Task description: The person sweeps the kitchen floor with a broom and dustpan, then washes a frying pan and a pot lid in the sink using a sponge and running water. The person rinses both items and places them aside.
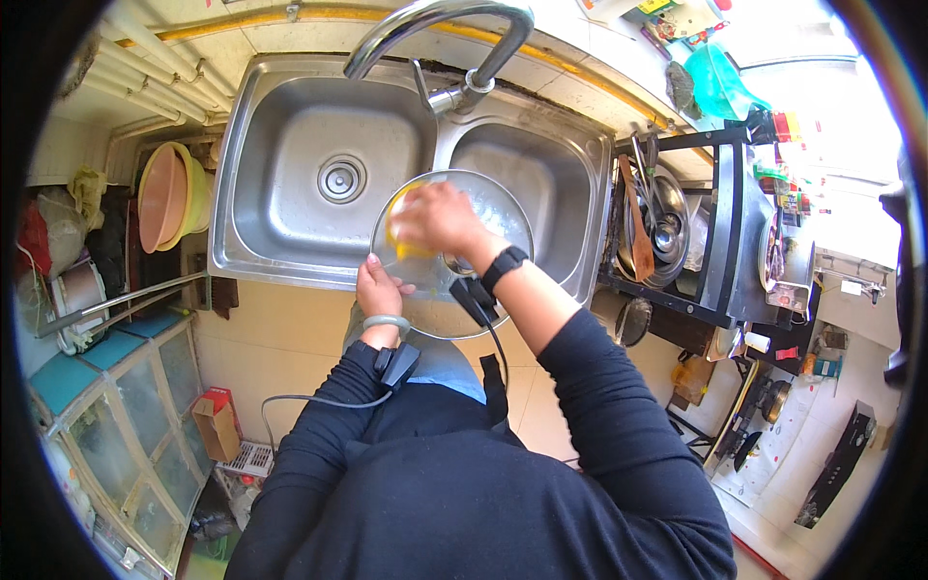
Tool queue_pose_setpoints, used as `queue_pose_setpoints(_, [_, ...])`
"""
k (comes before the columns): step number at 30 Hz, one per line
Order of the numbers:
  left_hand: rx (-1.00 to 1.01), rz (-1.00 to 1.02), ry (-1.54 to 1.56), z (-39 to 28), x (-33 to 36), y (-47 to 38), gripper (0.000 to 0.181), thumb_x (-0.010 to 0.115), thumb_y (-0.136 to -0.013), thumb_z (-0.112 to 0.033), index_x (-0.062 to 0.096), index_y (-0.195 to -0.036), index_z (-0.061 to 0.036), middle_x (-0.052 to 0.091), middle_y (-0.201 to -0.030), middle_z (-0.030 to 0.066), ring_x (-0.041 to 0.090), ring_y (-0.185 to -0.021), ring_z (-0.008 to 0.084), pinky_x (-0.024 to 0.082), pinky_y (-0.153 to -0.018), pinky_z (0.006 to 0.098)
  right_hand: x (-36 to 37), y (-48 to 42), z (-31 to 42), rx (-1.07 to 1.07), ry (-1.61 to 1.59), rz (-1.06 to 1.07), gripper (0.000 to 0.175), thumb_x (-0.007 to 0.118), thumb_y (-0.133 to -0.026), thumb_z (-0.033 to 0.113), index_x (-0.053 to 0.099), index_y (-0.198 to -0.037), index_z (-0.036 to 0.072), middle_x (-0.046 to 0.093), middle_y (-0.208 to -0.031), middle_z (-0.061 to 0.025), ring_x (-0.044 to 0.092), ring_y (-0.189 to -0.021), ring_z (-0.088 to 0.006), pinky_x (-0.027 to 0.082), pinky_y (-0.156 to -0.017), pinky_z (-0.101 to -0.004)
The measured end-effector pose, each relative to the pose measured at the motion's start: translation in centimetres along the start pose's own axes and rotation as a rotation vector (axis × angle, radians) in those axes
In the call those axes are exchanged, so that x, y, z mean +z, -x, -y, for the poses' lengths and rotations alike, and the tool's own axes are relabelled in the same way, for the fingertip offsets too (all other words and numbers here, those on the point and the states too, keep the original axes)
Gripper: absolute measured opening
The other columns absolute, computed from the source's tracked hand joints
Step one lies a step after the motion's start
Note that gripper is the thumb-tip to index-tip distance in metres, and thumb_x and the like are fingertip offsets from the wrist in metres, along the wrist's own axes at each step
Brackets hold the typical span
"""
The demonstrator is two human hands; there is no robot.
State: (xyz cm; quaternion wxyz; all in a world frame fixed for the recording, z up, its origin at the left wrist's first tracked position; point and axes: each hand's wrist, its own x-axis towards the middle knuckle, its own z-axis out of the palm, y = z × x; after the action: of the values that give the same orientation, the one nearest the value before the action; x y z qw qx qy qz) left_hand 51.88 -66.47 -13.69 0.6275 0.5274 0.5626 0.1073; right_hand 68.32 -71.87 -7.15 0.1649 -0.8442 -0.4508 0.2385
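Note:
A round, see-through glass pot lid [500, 199] with a metal rim is tilted over the front edge of the double-basin stainless steel sink [279, 270]. My left hand [378, 291] grips the lid at its left rim, thumb uppermost. Across the lid's upper face, my right hand [440, 220] presses a yellow cloth or sponge [413, 251], partly hidden under blurred fingers. The lid's knob [457, 265] shows just below my right wrist. Pale wet streaks or suds lie on the glass.
A chrome faucet [500, 47] arches over the sink's back, its spout above the left basin. To the right, a black rack [714, 210] holds metal bowls and a wooden spatula [642, 243]. Pink and yellow plastic basins [163, 196] stand left of the sink. Cables hang from both wrist devices.

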Motion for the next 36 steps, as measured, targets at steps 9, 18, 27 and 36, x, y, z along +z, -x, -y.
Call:
queue_pose_setpoints(9, [-0.041,-0.025,0.034,0.5,0.2,-0.2,0.047,0.033,-0.102,-0.043,0.051,-0.098,0.0002,0.047,-0.059,0.0064,0.056,-0.042,0.0191,0.048,-0.045,0.0315,2.5,9.1,-7.6,0.582,0.123,-0.414,0.05,0.055,-0.092,0.038,0.046,-0.138,0.022,0.043,-0.134,-0.0199,0.043,-0.117,-0.0435,0.036,-0.101,-0.0509])
queue_pose_setpoints(18, [-0.013,-0.01,-0.003,-0.3,0.1,0.1,0.046,0.032,-0.102,-0.045,0.047,-0.092,-0.0032,0.044,-0.059,0.005,0.053,-0.043,0.0178,0.05,-0.045,0.0308,4.3,19.2,-4.5,0.053,0.148,-0.326,0.053,0.069,-0.079,0.023,0.054,-0.131,0.022,0.045,-0.131,-0.0137,0.041,-0.118,-0.0393,0.035,-0.101,-0.0492])
queue_pose_setpoints(27, [-0.028,-0.075,-0.036,-0.5,0.3,0.2,0.045,0.03,-0.103,-0.041,0.048,-0.101,0.0001,0.047,-0.068,0.0089,0.053,-0.043,0.0193,0.051,-0.048,0.0312,4.8,17.7,-2.0,0.035,0.099,-0.344,0.052,0.066,-0.08,0.019,0.051,-0.129,0.014,0.049,-0.133,-0.0102,0.047,-0.115,-0.0341,0.034,-0.105,-0.0483])
queue_pose_setpoints(36, [0.013,-0.121,-0.05,-1.5,1.0,1.1,0.046,0.029,-0.103,-0.042,0.047,-0.094,-0.0004,0.046,-0.069,0.0091,0.054,-0.044,0.02,0.051,-0.048,0.0312,4.7,19.6,-2.1,0.127,0.124,-0.386,0.05,0.065,-0.077,0.011,0.056,-0.126,0.015,0.054,-0.126,-0.0121,0.046,-0.116,-0.0335,0.038,-0.101,-0.0444])
